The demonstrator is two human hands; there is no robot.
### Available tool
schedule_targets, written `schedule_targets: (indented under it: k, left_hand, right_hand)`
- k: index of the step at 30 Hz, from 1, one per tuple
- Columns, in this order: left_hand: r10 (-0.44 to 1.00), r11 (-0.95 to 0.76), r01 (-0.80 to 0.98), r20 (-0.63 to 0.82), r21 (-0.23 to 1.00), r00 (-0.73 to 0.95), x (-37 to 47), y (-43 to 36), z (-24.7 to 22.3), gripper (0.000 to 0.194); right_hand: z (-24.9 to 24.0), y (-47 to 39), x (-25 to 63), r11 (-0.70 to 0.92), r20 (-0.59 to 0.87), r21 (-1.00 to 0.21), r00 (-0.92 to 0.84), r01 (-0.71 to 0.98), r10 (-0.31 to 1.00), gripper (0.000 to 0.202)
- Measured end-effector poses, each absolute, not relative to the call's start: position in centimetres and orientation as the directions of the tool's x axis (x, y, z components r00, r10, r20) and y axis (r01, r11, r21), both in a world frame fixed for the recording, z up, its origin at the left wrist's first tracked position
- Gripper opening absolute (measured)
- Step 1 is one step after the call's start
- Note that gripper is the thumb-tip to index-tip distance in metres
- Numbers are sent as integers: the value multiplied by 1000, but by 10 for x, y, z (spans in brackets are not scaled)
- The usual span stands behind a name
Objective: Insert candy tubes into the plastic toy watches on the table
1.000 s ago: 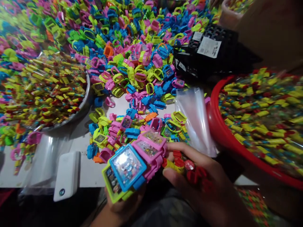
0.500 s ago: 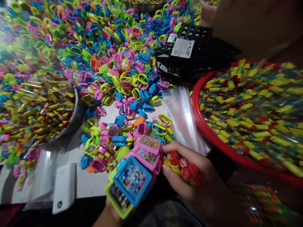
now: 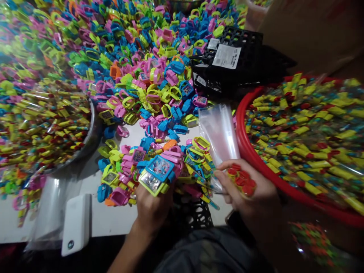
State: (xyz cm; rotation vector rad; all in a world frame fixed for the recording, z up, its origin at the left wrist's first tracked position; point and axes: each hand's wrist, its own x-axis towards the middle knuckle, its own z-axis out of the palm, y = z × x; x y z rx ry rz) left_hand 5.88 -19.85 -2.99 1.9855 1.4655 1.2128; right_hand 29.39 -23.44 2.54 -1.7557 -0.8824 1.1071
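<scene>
My left hand [image 3: 152, 206] is closed around a small stack of toy watches [image 3: 160, 168], blue, yellow-green and pink, with picture faces turned up. My right hand [image 3: 253, 193] grips a bundle of thin yellow tubes with red caps [image 3: 241, 180]; the capped ends point up and the rest is hidden in the palm. Its thumb and index finger are close to the stack of clear plastic bags [image 3: 217, 132]; whether they touch it I cannot tell. Just beyond my left hand lies a small heap of toy watches and tubes [image 3: 125, 174].
A large pile of toy watches [image 3: 127, 57] covers the back. Wrapped tubes fill a metal bowl [image 3: 93, 125] at left and a red basin [image 3: 241, 121] at right. Black perforated baskets [image 3: 244, 45] stand behind; a white power bank [image 3: 76, 223] lies front left.
My hands have moved apart. The left has gone forward with the toy watches, over the small heap; the right has shifted right toward the plastic bags, still holding the red-capped tubes.
</scene>
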Motion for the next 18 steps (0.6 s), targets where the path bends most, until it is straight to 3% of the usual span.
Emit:
schedule_targets:
  k: [2,5,11,16,18]
  left_hand:
    - [871,-429,603,484,673,79,59,-199,-25,22]
    - [839,-451,588,544,672,22,63,-205,-14,27]
    - [933,-315,367,356,875,-47,70,-217,3,27]
    - [892,-401,402,450,823,-32,60,-226,-3,27]
    - [908,-369,424,419,827,-27,51,-231,-11,21]
  right_hand:
    - [32,-236,294,-379,-295,-906,364,187,884,26]
    - [46,-239,288,-364,-318,-911,234,194,919,34]
    - [67,-240,267,-396,-391,-903,61,168,918,37]
    - [69,-236,254,-371,-371,-921,22,123,928,31]
    - [69,-234,251,-336,-339,-935,-4,112,941,32]
